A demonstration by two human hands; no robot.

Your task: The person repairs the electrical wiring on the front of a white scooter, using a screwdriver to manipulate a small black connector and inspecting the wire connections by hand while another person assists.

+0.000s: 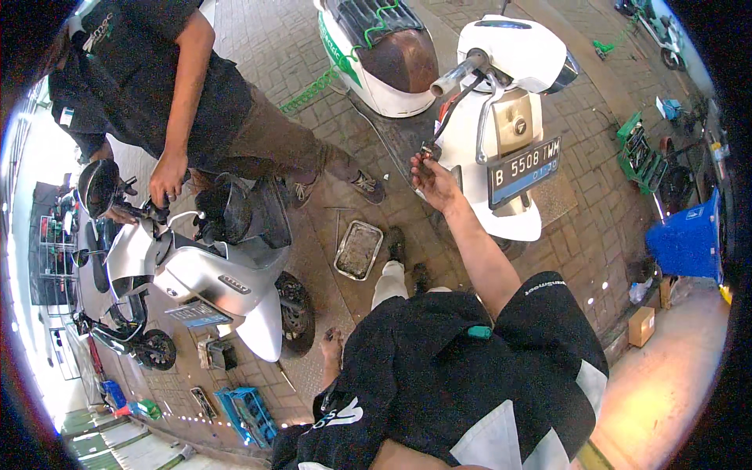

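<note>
My right hand (436, 182) reaches up to the front of a white scooter (509, 110). Its fingers pinch a small dark metal part (429, 150), from which a black cable (454, 111) runs up to the handlebar. The part's exact kind is too small to tell. The scooter has a gold front panel, a bare handlebar end and a number plate (525, 171). Low at my left side hangs my left hand (332, 343), near the front wheel (295, 313) of a silver scooter (207, 274). Its fingers look curled, but what they hold, if anything, is not clear.
Across the silver scooter a person in dark clothes (149, 86) works at its handlebar. A metal tray (359, 250) lies on the brick floor between the scooters. A green toolbox (642, 153), blue bin (689, 239) and cardboard box (641, 327) stand right; a blue crate (247, 415) lies lower left.
</note>
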